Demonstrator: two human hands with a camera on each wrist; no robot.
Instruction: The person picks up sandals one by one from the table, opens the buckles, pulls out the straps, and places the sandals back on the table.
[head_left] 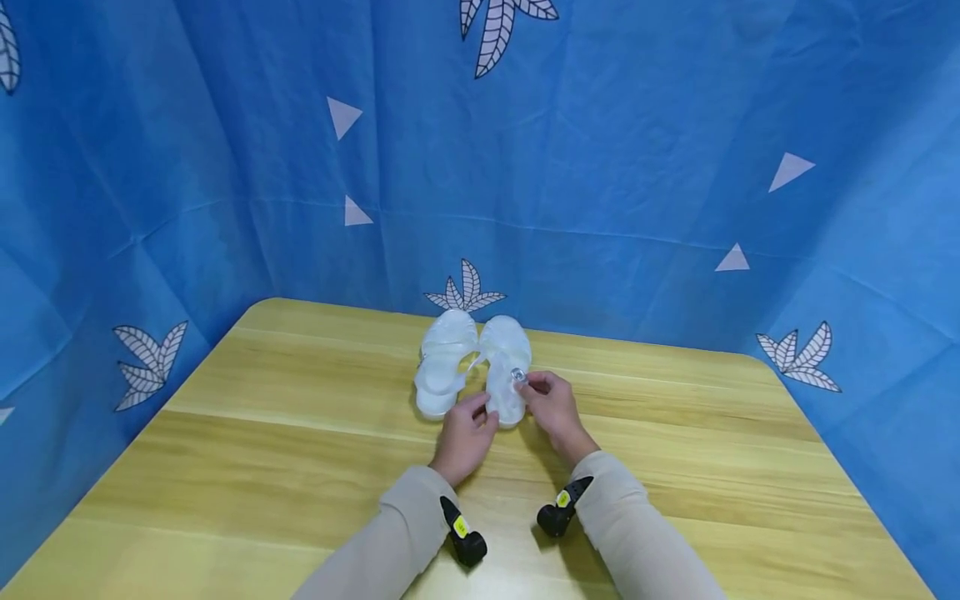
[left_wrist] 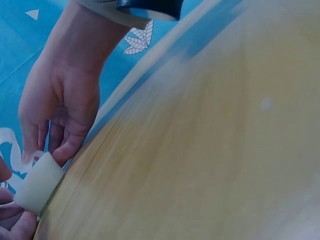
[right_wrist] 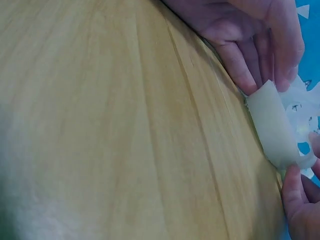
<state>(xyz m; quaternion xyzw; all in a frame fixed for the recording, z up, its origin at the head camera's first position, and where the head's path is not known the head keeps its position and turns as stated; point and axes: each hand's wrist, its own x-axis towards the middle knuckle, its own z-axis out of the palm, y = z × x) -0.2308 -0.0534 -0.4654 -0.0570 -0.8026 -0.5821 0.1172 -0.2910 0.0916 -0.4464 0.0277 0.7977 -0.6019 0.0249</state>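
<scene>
A pair of translucent white jelly sandals stands side by side at the table's far middle, toes pointing away. Both hands are at the heel end of the right sandal (head_left: 505, 367). My left hand (head_left: 482, 410) grips its heel from the left, fingers curled against the wall. My right hand (head_left: 529, 385) pinches the strap by the round buckle (head_left: 517, 375). The left sandal (head_left: 444, 362) lies untouched beside it. In the left wrist view the sandal's heel (left_wrist: 39, 184) sits under the right hand (left_wrist: 55, 150). The right wrist view shows the same heel (right_wrist: 274, 125) below the left hand's fingers (right_wrist: 245, 75).
The wooden table (head_left: 262, 450) has a rounded far edge. A blue cloth backdrop (head_left: 600, 167) with leaf and triangle prints closes in the back and both sides. Black wrist cameras (head_left: 465, 533) hang under both beige sleeves.
</scene>
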